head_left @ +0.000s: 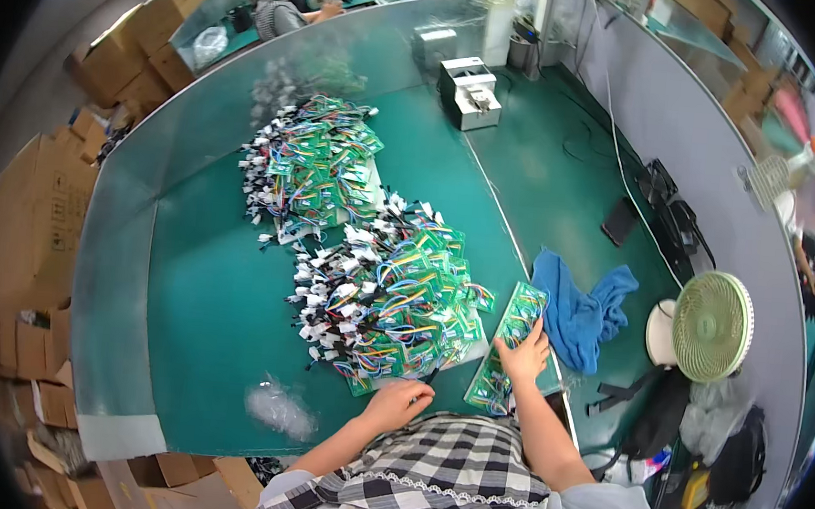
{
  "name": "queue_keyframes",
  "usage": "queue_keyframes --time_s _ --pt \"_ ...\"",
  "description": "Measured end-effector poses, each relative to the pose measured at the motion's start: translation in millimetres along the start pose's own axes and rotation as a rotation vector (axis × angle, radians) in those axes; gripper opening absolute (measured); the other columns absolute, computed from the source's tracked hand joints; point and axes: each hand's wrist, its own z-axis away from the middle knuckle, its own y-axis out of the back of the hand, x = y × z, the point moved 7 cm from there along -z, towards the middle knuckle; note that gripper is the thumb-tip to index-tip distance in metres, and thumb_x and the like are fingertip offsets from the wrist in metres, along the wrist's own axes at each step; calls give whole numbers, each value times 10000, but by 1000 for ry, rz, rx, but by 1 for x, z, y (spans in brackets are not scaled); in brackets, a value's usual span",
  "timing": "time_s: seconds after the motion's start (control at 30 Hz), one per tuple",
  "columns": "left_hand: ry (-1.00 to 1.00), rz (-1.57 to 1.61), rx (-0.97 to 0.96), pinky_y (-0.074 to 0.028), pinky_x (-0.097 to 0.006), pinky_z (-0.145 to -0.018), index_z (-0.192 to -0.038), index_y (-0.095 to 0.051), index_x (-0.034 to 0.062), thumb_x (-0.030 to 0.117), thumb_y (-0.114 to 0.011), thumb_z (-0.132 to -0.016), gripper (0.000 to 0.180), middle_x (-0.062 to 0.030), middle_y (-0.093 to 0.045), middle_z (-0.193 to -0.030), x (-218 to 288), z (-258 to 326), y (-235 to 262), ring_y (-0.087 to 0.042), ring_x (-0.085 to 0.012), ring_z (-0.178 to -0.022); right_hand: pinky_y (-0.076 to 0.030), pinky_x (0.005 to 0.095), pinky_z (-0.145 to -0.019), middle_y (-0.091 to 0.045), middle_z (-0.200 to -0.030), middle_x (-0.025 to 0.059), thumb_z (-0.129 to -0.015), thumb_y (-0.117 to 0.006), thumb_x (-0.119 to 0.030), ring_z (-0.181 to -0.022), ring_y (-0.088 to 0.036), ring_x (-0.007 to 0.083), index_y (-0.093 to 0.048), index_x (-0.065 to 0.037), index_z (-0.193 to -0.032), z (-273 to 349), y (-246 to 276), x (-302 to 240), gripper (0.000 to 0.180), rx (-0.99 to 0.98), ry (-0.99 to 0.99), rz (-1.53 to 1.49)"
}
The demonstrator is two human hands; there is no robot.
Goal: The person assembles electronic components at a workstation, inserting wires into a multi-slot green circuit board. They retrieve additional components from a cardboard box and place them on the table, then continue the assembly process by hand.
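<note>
In the head view, the right hand [524,357] is spread wide on a long green board [524,307]. The board lies on the green surface [202,305], between a big pile of small boards with wires [414,293] and a blue cloth [575,311]. The left hand [398,404] is curled by the pile's near edge, next to a thin black thing [432,376]; I cannot tell if it holds it.
</note>
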Motion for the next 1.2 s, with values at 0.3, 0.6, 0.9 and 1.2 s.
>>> queue_keyframes --time_s 0.3,0.6,0.9,1.2 --pt "-61 18 -51 -506 -387 -788 -1059 -660 93 247 -595 -952 198 -88 -677 -960 16 -28 20 -650 -287 -905 -465 476 -958 -377 -1394 263 -638 -788 -229 -1202 -471 362 -87 -195 -1569 -39 -3 6 1166 -210 333 -256" --pt "-179 339 84 -486 -347 -893 -1195 -594 28 214 -601 -963 296 -118 -618 -1169 86 -111 85 -596 -232 -1080 -529 462 -802 -526 -1274 220 -823 -603 -539 -1018 -531 339 -427 -98 -1424 35 128 -79 765 -1178 266 -1967" --pt "-193 861 202 -473 -364 -919 -1309 -381 52 432 -587 -973 548 -114 -519 -1205 99 -144 136 -541 -184 -1118 -573 504 -772 -553 -1243 295 -905 -488 -555 -940 -623 392 -396 -69 -1448 115 119 -163 735 -1493 -67 -2009" --pt "295 1267 258 -460 -378 -972 -1316 -456 59 185 -626 -957 417 -84 -586 -1196 36 -132 70 -570 -208 -1095 -509 362 -925 -581 -1312 211 -990 -439 -522 -1115 -618 278 -491 -25 -1382 95 97 -121 636 -840 108 -1203"
